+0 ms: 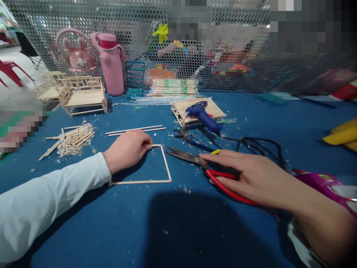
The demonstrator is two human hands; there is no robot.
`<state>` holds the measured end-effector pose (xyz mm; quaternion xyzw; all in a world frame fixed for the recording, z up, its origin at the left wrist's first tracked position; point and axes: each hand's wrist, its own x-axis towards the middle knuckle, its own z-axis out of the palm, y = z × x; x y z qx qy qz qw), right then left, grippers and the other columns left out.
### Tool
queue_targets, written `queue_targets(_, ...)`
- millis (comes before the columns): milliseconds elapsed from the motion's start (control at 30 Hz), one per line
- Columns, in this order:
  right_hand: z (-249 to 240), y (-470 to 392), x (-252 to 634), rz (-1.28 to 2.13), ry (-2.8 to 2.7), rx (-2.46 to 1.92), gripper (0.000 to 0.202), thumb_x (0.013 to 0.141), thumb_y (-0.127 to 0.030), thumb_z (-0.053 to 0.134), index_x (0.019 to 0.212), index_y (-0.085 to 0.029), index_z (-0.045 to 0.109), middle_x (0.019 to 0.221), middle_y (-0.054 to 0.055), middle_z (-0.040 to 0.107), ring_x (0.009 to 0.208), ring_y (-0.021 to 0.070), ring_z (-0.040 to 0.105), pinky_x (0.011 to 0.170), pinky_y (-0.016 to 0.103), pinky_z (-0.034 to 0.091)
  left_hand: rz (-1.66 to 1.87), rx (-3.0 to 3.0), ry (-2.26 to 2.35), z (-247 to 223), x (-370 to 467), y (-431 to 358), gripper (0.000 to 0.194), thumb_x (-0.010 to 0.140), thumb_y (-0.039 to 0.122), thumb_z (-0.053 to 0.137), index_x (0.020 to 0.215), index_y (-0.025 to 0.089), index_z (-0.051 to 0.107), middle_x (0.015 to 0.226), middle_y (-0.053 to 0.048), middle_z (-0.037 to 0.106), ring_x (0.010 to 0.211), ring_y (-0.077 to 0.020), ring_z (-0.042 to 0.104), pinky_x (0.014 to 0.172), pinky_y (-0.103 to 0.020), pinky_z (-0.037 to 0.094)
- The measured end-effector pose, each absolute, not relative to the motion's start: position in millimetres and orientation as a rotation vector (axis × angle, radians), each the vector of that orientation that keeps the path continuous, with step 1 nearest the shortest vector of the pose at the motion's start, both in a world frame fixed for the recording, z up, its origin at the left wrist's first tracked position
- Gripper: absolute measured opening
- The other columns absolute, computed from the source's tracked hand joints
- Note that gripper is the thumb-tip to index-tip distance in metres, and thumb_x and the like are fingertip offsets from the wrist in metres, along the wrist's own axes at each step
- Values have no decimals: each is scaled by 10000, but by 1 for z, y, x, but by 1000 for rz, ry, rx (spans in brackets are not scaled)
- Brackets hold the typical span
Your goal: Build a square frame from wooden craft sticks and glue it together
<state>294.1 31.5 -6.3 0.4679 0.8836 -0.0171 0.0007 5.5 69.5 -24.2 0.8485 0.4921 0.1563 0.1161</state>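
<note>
Sticks [166, 165] are making a frame [142, 182] on the counter [111, 227], and with our left hand [126, 149] we are pinching its far side [157, 145], maybe to keep it steady. Our right hand [249, 173] is gripping scissors [195, 160] by the red handles [230, 192], perhaps to aim the blades [182, 155].

Craft workshop, by its look: blue worktable [92, 230] strewn with shavings, glue gun [203, 116], pliers [184, 134], red-handled scissors [195, 160], heaped stick offcuts [75, 140], packaged sticks [173, 88], miniature stick-built furniture [86, 98], perforated metal partition [136, 33] behind.
</note>
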Motion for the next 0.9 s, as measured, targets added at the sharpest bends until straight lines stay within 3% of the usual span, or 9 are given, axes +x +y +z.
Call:
queue_targets(300, -10, 46, 282, -238, 2784, 1388, 459, 874, -355, 372, 1283, -190, 498, 1167, 130, 578, 1030, 254, 587, 845, 399, 490, 474, 2475, 1433, -25, 6, 70, 176, 813, 201, 510, 797, 151, 678, 813, -45, 676, 733, -168, 591, 679, -280, 433)
queue_targets(600, -9, 48, 280, -137, 2835, 1375, 436, 854, -350, 383, 1242, -233, 542, 1169, 57, 618, 1016, 265, 610, 803, 405, 533, 474, 2480, 1435, -26, 5, 70, 188, 815, 198, 502, 799, 145, 681, 827, -54, 680, 748, -173, 597, 698, -284, 442)
queue_targets(900, -18, 34, 295, 31, 2906, 1375, 419, 844, -344, 396, 1195, -212, 582, 1118, 50, 644, 963, 253, 638, 748, 372, 565, 473, 2469, 1432, -27, 5, 71, 169, 809, 213, 525, 800, 154, 683, 818, -45, 677, 735, -165, 591, 676, -270, 426)
